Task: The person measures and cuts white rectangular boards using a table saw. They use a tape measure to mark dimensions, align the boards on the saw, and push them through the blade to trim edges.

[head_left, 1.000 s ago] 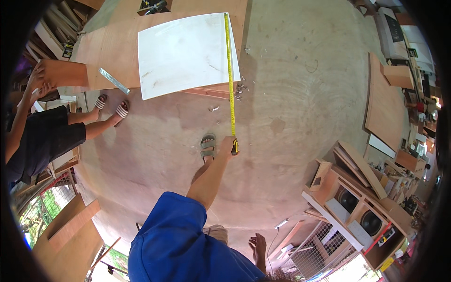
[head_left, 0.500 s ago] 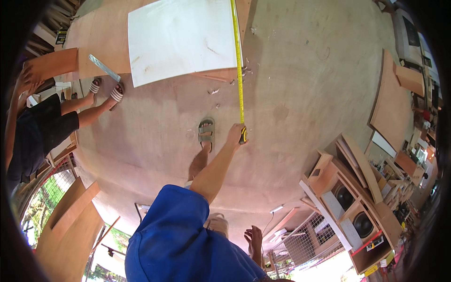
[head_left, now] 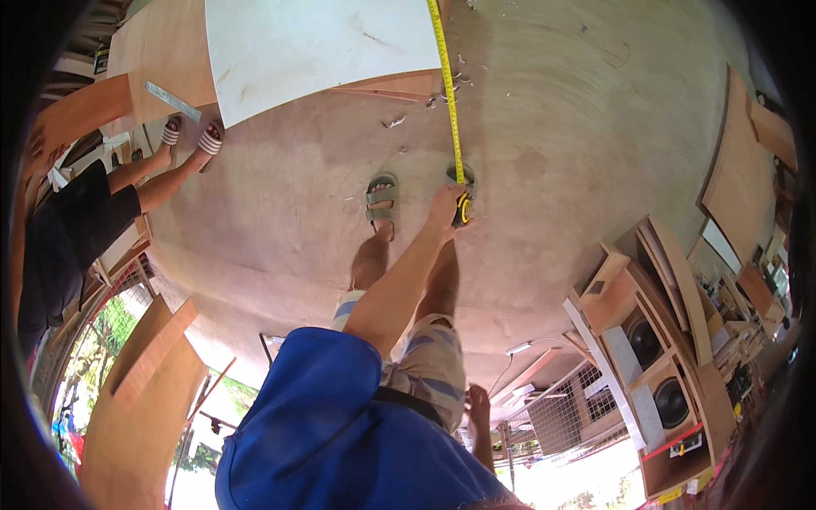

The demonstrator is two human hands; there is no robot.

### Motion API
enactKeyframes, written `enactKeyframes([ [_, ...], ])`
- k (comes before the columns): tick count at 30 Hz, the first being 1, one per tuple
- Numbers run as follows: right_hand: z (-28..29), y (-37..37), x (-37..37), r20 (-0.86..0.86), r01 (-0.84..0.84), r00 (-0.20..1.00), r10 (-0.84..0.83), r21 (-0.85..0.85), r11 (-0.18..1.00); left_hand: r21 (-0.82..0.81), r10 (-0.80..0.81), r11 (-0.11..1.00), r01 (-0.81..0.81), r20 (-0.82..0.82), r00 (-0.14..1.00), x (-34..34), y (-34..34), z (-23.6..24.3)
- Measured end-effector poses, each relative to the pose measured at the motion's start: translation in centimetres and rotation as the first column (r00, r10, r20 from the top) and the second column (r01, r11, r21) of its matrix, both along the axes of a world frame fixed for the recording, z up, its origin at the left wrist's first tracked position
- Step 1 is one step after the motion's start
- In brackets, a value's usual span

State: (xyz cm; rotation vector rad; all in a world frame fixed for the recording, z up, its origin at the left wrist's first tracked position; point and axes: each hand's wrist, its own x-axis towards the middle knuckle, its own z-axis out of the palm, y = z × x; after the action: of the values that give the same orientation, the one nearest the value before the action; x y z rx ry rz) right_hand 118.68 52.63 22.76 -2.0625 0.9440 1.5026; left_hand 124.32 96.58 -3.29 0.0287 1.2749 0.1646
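My left hand [head_left: 444,206] reaches down and grips a yellow and black tape measure case [head_left: 463,209] just above my right sandal [head_left: 460,176]. Its yellow blade [head_left: 445,85] runs away from me across the plywood floor [head_left: 552,110], along the right edge of a white board [head_left: 314,47]. My left sandal [head_left: 382,197] stands beside it. My right hand [head_left: 478,410] hangs by my hip with its fingers apart and holds nothing.
Another person [head_left: 76,212] in black stands at the left in striped sandals [head_left: 210,138], near a metal ruler [head_left: 172,100]. Wooden speaker cabinets [head_left: 654,340] and plywood sheets [head_left: 739,170] are at the right. Plywood offcuts [head_left: 136,382] lean at lower left.
My view has shifted toward the floor, so the white board has slid up the frame. My left hand still holds the tape measure case by my right foot.
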Motion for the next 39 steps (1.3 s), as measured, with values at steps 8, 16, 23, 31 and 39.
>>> enactKeyframes([
  [8,-11.5,11.4,15.0,0.129,-0.221,0.972,0.197,0.211,0.952,-0.038,-0.059,0.998,0.058,-0.034,0.998,-0.4,-0.2,-0.5],
  [16,-13.2,19.0,18.4,0.091,-0.273,0.962,0.258,0.279,0.921,-0.057,0.022,0.998,-0.020,0.034,0.999,0.2,-1.2,-1.7],
  [23,-14.8,13.7,18.0,-0.055,-0.328,0.940,0.338,0.143,0.934,-0.049,0.072,0.996,-0.071,0.008,0.997,0.5,-1.0,-0.9],
  [31,-15.5,13.5,19.4,0.005,-0.320,0.946,0.323,0.155,0.935,-0.050,0.017,0.999,-0.015,0.043,0.999,-0.7,-0.7,-1.2],
  [39,-15.5,15.8,18.6,-0.009,-0.298,0.952,0.306,0.201,0.933,-0.041,0.010,0.999,-0.008,0.038,0.999,-0.7,-0.8,-1.4],
])
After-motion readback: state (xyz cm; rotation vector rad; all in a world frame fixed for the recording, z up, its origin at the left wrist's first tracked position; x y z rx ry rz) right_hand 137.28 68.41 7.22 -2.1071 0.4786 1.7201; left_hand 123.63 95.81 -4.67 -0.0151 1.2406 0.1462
